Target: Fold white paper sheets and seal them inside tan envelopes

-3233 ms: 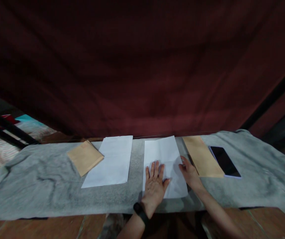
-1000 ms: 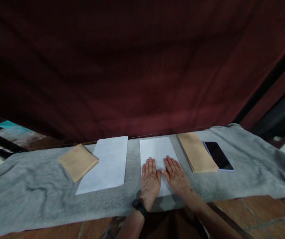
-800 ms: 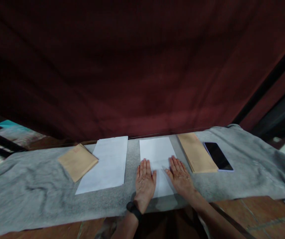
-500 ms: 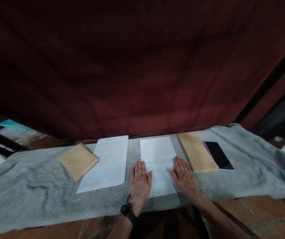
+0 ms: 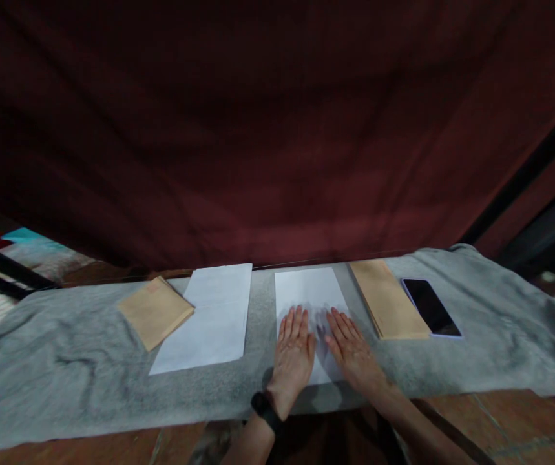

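A white sheet of paper (image 5: 309, 284) lies on the grey cloth in front of me. My left hand (image 5: 294, 352), with a dark watch (image 5: 266, 412) on its wrist, rests palm down over the sheet's left part, fingers stretched out. Over the right part lies my right hand (image 5: 355, 349), also flat with fingers extended. A strip of the sheet shows between the two hands, with their shadows on it. Neither hand holds anything. The sheet's lower side edges are hidden under my palms.
Left of the sheet lies a stack of white paper (image 5: 212, 323), its edge under small brown envelopes (image 5: 154, 313). To the right are larger brown envelopes (image 5: 388, 300) and a phone (image 5: 432, 308). Grey cloth (image 5: 88, 381) covers the narrow surface; a dark red curtain (image 5: 277, 161) hangs behind.
My left hand has moved right, from the sheet's left edge onto the paper. My right hand has shifted slightly inward. Both stay flat, and the view has tilted a little.
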Action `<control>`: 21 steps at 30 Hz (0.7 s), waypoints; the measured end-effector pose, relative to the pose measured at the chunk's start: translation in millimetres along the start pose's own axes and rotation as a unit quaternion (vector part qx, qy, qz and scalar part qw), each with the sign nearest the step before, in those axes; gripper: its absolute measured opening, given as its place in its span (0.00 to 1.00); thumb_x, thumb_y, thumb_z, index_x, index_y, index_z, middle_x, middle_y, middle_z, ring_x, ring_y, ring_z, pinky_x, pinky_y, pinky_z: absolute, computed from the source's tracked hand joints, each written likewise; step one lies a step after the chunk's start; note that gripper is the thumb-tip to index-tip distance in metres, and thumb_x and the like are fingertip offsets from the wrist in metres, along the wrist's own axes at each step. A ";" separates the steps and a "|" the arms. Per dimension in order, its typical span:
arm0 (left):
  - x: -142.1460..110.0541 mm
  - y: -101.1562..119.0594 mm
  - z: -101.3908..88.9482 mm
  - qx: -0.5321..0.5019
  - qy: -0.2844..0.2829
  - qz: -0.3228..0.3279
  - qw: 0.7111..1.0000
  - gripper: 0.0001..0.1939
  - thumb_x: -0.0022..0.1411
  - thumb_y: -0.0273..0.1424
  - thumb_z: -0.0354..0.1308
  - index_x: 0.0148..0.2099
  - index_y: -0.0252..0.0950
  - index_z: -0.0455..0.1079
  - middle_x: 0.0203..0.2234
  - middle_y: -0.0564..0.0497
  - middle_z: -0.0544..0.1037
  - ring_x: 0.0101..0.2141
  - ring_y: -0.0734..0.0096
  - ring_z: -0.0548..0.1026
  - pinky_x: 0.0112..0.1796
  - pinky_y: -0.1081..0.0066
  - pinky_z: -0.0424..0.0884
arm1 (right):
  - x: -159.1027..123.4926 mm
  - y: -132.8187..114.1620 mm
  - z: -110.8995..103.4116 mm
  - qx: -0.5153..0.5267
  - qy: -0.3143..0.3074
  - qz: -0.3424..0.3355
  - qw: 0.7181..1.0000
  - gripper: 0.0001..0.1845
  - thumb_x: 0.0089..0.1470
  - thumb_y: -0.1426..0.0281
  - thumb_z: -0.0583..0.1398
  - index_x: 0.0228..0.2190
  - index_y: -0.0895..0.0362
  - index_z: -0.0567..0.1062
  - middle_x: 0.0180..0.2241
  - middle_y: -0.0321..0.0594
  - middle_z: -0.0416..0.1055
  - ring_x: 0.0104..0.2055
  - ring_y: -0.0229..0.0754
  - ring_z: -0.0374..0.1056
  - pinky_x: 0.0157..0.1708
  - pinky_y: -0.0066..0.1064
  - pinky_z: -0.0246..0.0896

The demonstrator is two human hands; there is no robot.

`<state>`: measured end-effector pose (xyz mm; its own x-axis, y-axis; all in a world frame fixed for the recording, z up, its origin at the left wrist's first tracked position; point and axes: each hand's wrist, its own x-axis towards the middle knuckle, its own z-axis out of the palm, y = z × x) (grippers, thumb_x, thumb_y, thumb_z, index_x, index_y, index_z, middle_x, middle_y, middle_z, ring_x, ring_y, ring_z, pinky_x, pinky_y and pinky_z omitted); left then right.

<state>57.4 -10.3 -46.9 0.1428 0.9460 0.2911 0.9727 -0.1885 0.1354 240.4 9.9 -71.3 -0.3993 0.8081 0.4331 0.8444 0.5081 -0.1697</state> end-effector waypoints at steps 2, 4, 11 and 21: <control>2.2 7.7 5.3 -0.018 -0.020 0.025 0.999 0.29 0.72 0.31 0.42 0.72 0.33 0.49 0.70 0.45 0.55 0.69 0.60 0.50 0.66 0.54 0.56 | 1.1 -6.8 1.8 0.013 -0.013 -0.033 0.999 0.28 0.71 0.63 0.45 0.68 0.58 0.56 0.67 0.46 0.57 0.69 0.48 0.53 0.66 0.46 0.55; 2.9 11.0 11.6 -0.020 -0.034 0.022 0.999 0.29 0.72 0.30 0.41 0.72 0.33 0.50 0.70 0.44 0.55 0.69 0.60 0.50 0.67 0.53 0.55 | -0.4 -9.3 4.6 0.006 -0.006 -0.048 0.999 0.28 0.71 0.64 0.45 0.67 0.59 0.57 0.67 0.47 0.58 0.69 0.47 0.54 0.66 0.45 0.55; -1.1 -1.7 19.7 0.021 -0.023 -0.035 0.999 0.29 0.73 0.35 0.41 0.71 0.28 0.51 0.69 0.38 0.55 0.69 0.58 0.52 0.65 0.53 0.57 | -10.1 3.6 3.8 -0.063 0.060 -0.035 0.996 0.33 0.69 0.61 0.51 0.69 0.63 0.52 0.67 0.54 0.57 0.67 0.51 0.57 0.65 0.46 0.54; -11.6 -25.7 11.9 0.070 -0.004 -0.080 0.994 0.30 0.72 0.38 0.41 0.70 0.26 0.56 0.67 0.37 0.60 0.68 0.56 0.55 0.65 0.52 0.57 | -22.8 14.8 2.5 -0.095 0.069 0.001 0.993 0.36 0.69 0.58 0.50 0.69 0.66 0.50 0.65 0.58 0.59 0.65 0.55 0.60 0.62 0.47 0.57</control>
<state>32.9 -13.3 -65.0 -0.0142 0.9629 0.2694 0.9989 0.0017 0.0469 261.1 -0.3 -86.0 -0.3556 0.7542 0.5520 0.9025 0.4307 -0.0072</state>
